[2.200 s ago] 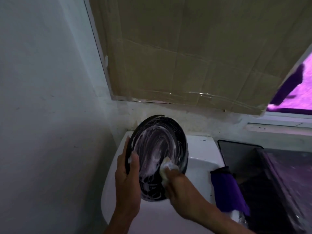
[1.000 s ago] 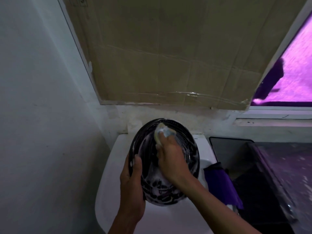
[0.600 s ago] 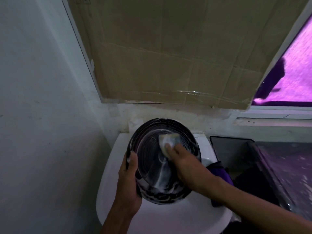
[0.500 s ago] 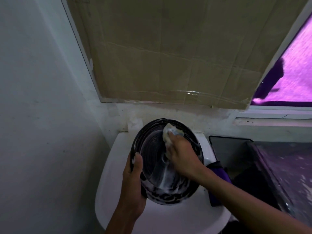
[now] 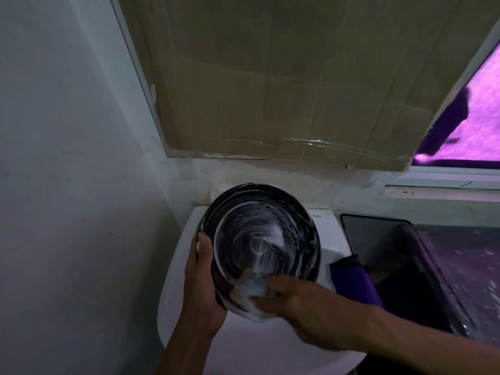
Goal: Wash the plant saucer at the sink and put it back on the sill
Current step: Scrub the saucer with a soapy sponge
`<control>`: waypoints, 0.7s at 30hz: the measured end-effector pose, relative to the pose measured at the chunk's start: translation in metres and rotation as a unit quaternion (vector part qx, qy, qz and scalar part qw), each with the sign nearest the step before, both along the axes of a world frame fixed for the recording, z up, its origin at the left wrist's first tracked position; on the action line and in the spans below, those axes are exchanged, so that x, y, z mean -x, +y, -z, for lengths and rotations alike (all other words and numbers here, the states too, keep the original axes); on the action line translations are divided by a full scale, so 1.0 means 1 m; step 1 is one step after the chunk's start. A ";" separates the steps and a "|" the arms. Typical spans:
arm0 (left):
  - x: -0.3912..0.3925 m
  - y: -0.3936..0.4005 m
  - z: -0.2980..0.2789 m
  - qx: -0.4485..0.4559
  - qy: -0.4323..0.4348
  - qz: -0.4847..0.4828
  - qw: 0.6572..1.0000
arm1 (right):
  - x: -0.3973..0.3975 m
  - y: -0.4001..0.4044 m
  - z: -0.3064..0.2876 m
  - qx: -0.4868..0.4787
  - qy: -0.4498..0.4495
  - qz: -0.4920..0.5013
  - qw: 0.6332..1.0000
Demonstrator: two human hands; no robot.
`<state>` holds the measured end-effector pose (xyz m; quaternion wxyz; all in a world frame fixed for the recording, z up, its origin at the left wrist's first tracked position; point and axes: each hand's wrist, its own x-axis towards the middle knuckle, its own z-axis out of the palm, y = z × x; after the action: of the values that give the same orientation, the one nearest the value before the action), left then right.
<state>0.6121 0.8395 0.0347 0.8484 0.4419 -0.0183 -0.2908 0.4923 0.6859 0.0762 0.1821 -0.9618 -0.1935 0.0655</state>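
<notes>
Left grip: left hand clasps the black plant saucer by its left rim, thumb over the edge.
Right grip: right hand pinches a soapy sponge against the saucer's lower rim.
Saucer: tilted, foam-streaked, held above the white sink.
Risk: suds likely make the rim slick; a hard scrub could twist it free to drop onto the sink.
Beside sink: purple cloth at its right edge.

Home washroom — white basin.

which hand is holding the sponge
The right hand, which pinches the sponge against the saucer; the left hand only grips the saucer's left rim.
</notes>
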 end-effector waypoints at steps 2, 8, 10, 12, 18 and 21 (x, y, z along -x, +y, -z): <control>-0.001 -0.002 0.000 -0.016 -0.019 -0.020 0.999 | 0.010 -0.019 0.001 0.122 -0.020 0.004 0.992; -0.013 0.001 -0.002 -0.031 -0.030 -0.048 0.998 | 0.010 -0.064 0.008 0.217 -0.082 0.070 0.970; -0.016 0.002 -0.004 -0.031 -0.033 -0.040 0.998 | 0.006 -0.071 0.010 0.204 -0.074 0.133 0.967; -0.017 0.003 -0.006 -0.030 -0.033 -0.050 0.998 | 0.001 -0.064 0.019 0.165 -0.071 0.178 0.968; -0.012 -0.003 -0.012 -0.055 -0.060 -0.145 0.986 | 0.002 0.005 0.038 -0.157 -0.029 0.251 0.955; -0.007 -0.006 -0.014 -0.074 -0.081 -0.178 0.978 | -0.002 0.039 0.045 -0.235 -0.055 0.225 0.944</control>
<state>0.6190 0.8336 0.0489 0.8472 0.5219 0.0134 -0.0986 0.4946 0.7252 0.0315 0.4018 -0.9125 0.0081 -0.0771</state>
